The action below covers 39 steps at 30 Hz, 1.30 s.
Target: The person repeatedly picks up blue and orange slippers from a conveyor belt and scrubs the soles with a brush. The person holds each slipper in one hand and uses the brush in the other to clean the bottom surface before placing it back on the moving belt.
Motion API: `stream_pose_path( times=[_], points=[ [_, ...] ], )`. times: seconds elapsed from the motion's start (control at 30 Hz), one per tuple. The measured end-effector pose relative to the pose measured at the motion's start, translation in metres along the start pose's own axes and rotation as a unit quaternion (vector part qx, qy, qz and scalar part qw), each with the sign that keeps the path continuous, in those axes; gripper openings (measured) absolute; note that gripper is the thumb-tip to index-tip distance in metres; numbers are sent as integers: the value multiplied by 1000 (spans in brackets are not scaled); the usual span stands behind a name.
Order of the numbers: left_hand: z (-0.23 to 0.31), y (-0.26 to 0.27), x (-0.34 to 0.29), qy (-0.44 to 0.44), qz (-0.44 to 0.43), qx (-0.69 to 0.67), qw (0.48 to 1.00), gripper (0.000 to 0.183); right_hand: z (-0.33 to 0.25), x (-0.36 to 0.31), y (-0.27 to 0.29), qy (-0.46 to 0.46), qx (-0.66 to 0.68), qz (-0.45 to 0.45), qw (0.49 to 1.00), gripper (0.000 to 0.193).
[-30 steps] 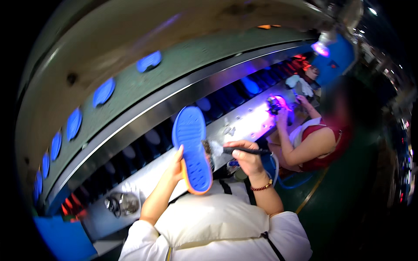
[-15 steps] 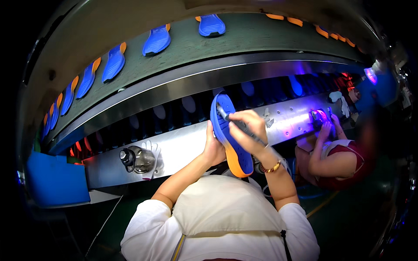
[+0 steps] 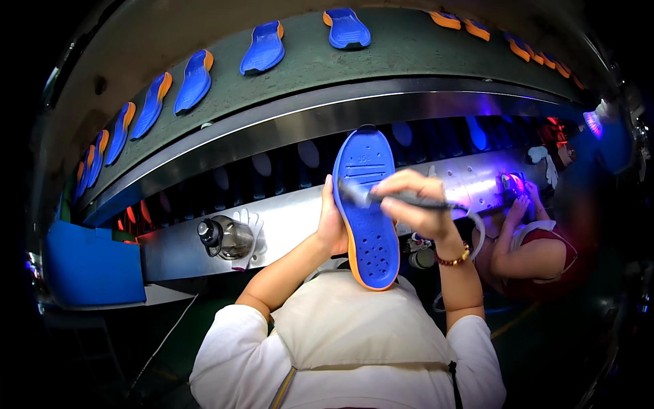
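Note:
An orange-edged blue shoe sole (image 3: pixel 373 259) stands almost upright before me, its flat blue face with holes and ridges turned toward me. My left hand (image 3: pixel 332 221) grips its left edge, the thumb lying along the rim. In my right hand (image 3: pixel 417 204) is a dark-handled brush (image 3: pixel 355 193), pinched between the fingers. Its pale bristles, smeared by motion, lie over the left middle of the sole. A pale tube (image 3: pixel 480 235) curves down beside my right wrist, seemingly from the handle's rear end.
Beyond the steel rail (image 3: pixel 286 126), blue-and-orange soles (image 3: pixel 264 49) lie in a row on a green belt (image 3: pixel 300 68). A clear jug with a black lid (image 3: pixel 231 238) and a white glove (image 3: pixel 253 228) rest on the metal ledge (image 3: pixel 289 215). A co-worker (image 3: pixel 538 252) sits at right.
The sole has turned to face me more fully and stands straighter. The brush has gone from its upper part to its left middle. My right hand has shifted right and slightly down.

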State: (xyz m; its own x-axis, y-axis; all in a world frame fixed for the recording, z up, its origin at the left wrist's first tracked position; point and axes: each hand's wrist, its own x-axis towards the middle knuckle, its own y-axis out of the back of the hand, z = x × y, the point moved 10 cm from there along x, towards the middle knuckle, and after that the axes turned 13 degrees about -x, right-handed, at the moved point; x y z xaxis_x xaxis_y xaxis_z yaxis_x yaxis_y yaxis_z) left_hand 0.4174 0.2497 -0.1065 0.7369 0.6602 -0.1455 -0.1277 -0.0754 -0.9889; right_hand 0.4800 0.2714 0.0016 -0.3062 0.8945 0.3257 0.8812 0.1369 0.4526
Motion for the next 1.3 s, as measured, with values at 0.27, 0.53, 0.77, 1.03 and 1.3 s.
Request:
stream_pose_path(
  times=[0.27, 0.53, 0.77, 1.03, 1.3],
  points=[
    [43, 3, -5, -171, 74, 76, 980, 90, 7, -5, -7, -56, 51, -46, 996, 18],
    [63, -18, -2, -210, -43, 66, 975, 105, 1, -17, -8, -30, -17, -70, 997, 23],
    [85, -28, -9, -251, -35, 46, 966, 106, -11, -31, -8, 44, 19, -86, 995, 24],
    [96, -34, -12, -268, -16, 96, 959, 98, -1, -43, -9, 15, 151, -121, 981, 25],
    [92, -51, -9, -214, -78, 100, 969, 99, 15, -44, -17, -22, 267, -107, 957, 24]
  ],
)
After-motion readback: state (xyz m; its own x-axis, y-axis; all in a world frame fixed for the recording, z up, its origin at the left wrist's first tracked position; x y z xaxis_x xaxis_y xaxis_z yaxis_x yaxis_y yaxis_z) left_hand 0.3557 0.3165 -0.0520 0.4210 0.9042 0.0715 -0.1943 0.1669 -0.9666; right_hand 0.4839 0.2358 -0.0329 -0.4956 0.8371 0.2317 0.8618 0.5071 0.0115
